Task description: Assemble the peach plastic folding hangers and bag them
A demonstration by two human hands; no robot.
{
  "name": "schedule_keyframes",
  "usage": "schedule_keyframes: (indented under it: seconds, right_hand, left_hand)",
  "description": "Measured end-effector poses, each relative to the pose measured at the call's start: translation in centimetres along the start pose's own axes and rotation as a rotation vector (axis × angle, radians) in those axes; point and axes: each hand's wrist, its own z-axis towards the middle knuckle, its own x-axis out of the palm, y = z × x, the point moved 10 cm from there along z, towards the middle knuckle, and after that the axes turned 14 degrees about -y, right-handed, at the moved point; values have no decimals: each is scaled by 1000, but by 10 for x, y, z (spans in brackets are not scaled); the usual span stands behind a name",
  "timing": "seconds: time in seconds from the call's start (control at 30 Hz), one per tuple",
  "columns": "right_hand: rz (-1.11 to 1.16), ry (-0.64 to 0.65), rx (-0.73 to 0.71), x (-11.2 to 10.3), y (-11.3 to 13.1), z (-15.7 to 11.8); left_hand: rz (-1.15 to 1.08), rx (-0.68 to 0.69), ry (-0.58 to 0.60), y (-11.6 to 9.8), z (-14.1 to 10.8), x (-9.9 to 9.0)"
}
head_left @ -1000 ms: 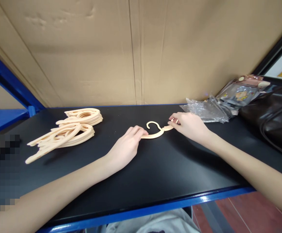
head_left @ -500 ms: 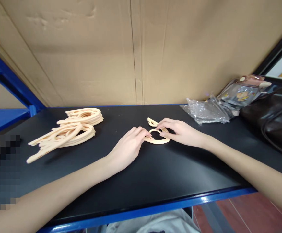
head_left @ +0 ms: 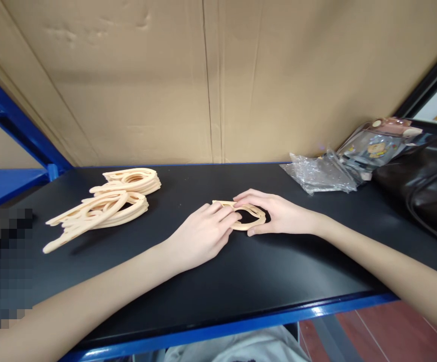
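Note:
A beige looped piece (head_left: 243, 227), plastic by its look, lies at the middle of the black table between my hands. Its round opening shows dark, and a narrow straight end points to the left. My left hand (head_left: 205, 234) is closed on the loop's left side, hiding part of it. Around the right side curls my right hand (head_left: 279, 213), fingertips on the far edge and thumb at the near edge. Two piles of similar beige looped pieces are at the left: a near pile (head_left: 128, 217) and a far pile (head_left: 146, 187).
Clear plastic bags (head_left: 318, 173) lie at the back right, beside a printed pouch (head_left: 378, 146) and a dark leather-like bag (head_left: 425, 176). Cardboard (head_left: 146, 85) walls the back. A blue rail (head_left: 316, 309) edges the table's front. Something pixelated covers the far left.
The looped piece has turned, its narrow end swinging from the back toward the left. My right thumb has shifted from inside the ring to its near edge.

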Motion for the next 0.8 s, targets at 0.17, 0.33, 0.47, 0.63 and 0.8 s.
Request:
schedule_keyframes:
  seconds: [0.17,0.33,0.47,0.63,0.8]
  right_hand:
    - [-66,-27,43,-2,-9,1]
    - [-56,-27,73,-3,-13,0]
    - [52,1,81,1,-12,-1]
    - [100,-13,67,3,-10,0]
    - [128,-53,34,0,-3,1]
  left_hand:
    - [4,-23,-8,0,0,-4]
    - [-26,-156,-67,15,-2,-5]
    - [-47,-247,6,25,-6,6]
    - [-111,-267,54,24,-8,11]
    - [-115,-272,47,22,-8,7]
